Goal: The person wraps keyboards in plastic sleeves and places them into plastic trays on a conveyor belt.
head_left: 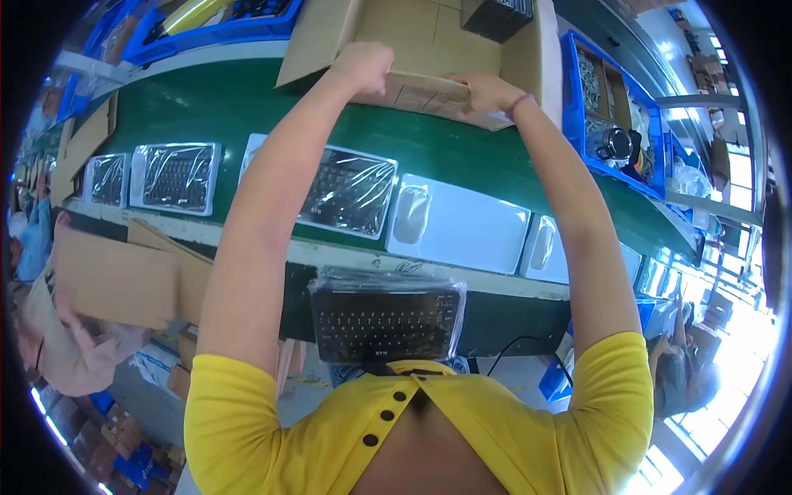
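A large open cardboard box point(425, 95) stands across the work line, at the far side from me. My left hand point(365, 68) is closed on its near edge, towards the left corner. Farther right, my right hand point(491, 92) grips the same edge, with the thumb and fingers over the cardboard. Inside the box, at the back right, is a stack of dark, flat items point(499, 16). A black keyboard point(388, 326) in clear plastic rests close to my lap, and neither hand touches it.
White trays run along the green line; one holds a plastic-wrapped keyboard point(351, 191), another a small wrapped item point(412, 206). Blue crates point(569, 91) flank the box. At left, a person point(78, 338) handles a cardboard sheet point(120, 276). Another person point(681, 371) is at right.
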The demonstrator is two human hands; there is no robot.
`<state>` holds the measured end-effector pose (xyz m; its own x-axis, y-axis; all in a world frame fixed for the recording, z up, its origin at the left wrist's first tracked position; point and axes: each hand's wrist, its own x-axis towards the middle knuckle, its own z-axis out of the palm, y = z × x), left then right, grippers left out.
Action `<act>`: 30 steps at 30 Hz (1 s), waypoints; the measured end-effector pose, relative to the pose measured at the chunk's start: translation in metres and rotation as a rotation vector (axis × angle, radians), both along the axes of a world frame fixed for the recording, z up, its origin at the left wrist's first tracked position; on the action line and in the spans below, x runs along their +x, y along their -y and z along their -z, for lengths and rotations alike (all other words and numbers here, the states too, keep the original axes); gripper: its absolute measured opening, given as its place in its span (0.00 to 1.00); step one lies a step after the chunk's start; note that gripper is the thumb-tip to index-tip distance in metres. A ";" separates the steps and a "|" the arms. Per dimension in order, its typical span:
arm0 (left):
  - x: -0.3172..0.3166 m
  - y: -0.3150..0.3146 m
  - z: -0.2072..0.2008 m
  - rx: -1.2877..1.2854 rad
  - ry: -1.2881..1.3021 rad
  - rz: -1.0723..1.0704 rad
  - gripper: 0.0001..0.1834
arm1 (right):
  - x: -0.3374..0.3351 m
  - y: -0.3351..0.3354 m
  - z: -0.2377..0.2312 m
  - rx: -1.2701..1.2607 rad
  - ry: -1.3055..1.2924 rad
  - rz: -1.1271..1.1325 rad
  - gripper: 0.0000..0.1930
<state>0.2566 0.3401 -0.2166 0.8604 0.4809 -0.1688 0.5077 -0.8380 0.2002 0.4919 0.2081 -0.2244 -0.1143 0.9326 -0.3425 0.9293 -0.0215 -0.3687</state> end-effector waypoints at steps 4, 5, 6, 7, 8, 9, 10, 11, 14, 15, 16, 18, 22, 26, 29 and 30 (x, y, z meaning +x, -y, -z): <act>0.002 -0.018 0.033 -0.196 -0.112 0.040 0.19 | 0.012 0.004 0.002 -0.151 0.057 -0.021 0.39; 0.001 -0.019 0.037 -0.201 -0.121 0.039 0.19 | 0.008 0.001 -0.003 -0.182 0.021 -0.026 0.36; 0.011 -0.021 0.029 -0.239 -0.174 0.049 0.19 | 0.017 0.003 0.002 -0.185 0.024 -0.011 0.36; 0.019 -0.022 0.020 -0.276 -0.228 0.052 0.20 | 0.025 0.000 0.009 -0.233 0.051 0.017 0.34; 0.025 -0.021 0.012 -0.277 -0.227 0.061 0.20 | 0.034 0.001 0.015 -0.282 0.078 0.044 0.32; 0.023 -0.023 0.006 -0.256 -0.258 0.076 0.17 | 0.030 -0.002 0.012 -0.281 0.070 0.039 0.32; 0.021 -0.023 0.004 -0.233 -0.287 0.092 0.14 | 0.026 -0.005 -0.001 -0.300 0.049 0.009 0.31; 0.019 -0.020 0.002 -0.233 -0.292 0.089 0.14 | 0.022 -0.006 -0.007 -0.319 0.029 -0.022 0.30; 0.017 -0.009 -0.002 -0.165 -0.339 0.116 0.16 | 0.022 0.007 -0.001 -0.141 0.119 -0.057 0.31; 0.009 -0.002 0.002 -0.121 -0.175 0.057 0.19 | 0.016 0.015 -0.003 -0.146 0.108 -0.059 0.31; -0.001 0.007 0.009 -0.079 -0.012 0.002 0.21 | 0.009 0.026 -0.007 -0.028 0.116 0.047 0.29; -0.027 0.028 0.024 0.075 0.293 0.061 0.24 | -0.007 0.047 -0.012 0.096 0.121 0.149 0.28; -0.092 0.097 -0.027 0.044 0.682 -0.206 0.27 | -0.072 0.132 -0.046 0.524 0.014 0.190 0.22; -0.166 0.196 -0.041 -0.270 0.725 -0.394 0.24 | -0.149 0.248 -0.049 0.279 -0.323 0.120 0.24; -0.201 0.273 -0.047 -0.320 0.575 -0.371 0.22 | -0.194 0.307 -0.034 0.248 -0.379 0.116 0.24; -0.208 0.291 -0.047 -0.312 0.410 -0.344 0.22 | -0.201 0.313 -0.035 0.244 -0.391 0.110 0.24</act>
